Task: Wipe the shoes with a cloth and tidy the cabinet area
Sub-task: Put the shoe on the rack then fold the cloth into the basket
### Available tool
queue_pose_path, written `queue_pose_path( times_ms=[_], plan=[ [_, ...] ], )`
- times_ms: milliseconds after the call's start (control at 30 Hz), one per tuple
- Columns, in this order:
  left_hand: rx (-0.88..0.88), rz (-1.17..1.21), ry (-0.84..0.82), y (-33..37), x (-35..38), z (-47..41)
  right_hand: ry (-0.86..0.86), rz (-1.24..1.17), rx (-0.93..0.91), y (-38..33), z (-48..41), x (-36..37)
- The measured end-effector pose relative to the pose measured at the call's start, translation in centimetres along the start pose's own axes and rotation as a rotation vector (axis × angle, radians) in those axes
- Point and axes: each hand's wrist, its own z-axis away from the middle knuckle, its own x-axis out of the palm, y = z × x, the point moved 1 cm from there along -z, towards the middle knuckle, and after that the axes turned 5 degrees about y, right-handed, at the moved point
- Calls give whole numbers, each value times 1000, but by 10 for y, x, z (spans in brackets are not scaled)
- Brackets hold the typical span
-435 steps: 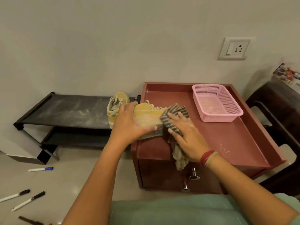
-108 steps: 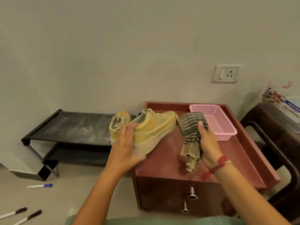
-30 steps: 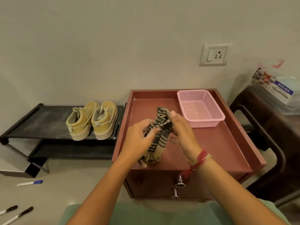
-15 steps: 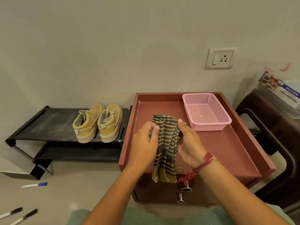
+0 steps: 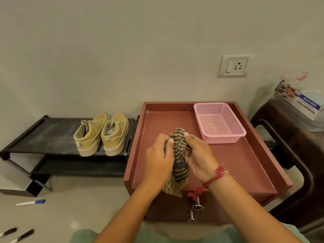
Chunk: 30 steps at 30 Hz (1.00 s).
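Left hand and right hand: both grip the striped cloth, with fingers and thumbs curled round its upper end, one hand on each side. The cloth is held between the hands above the front left part of the cabinet top, and its lower end hangs past the front edge. Pink basket: stands at the back right corner of the cabinet top, mesh bottom fully visible. Pair of shoes: upright, side by side, at the right end of the shoe rack, just beside the cabinet's left edge.
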Motion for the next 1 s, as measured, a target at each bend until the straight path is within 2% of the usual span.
queue_pose_path(
  times_ms=[167,267,467,600,767,900,1000],
  plan=[
    [-78,142,-2,2,2,0,-101,18,-13,-5,4,-4],
    [-50,128,18,0,2,-1,-125,33,-54,-9,7,-3],
    [-129,151,167,-4,-7,-8,186,286,-425,-23,-1,-15],
    [-153,220,239,-3,-14,-13,179,419,-596,-19,2,-15],
    [-9,177,97,6,3,0,26,457,-583,5,13,11],
    [-124,377,-98,-2,-2,-8,-147,342,-403,0,16,4],
    [-72,299,-190,-7,-9,-15,-155,364,-416,-3,15,-5]
  ],
)
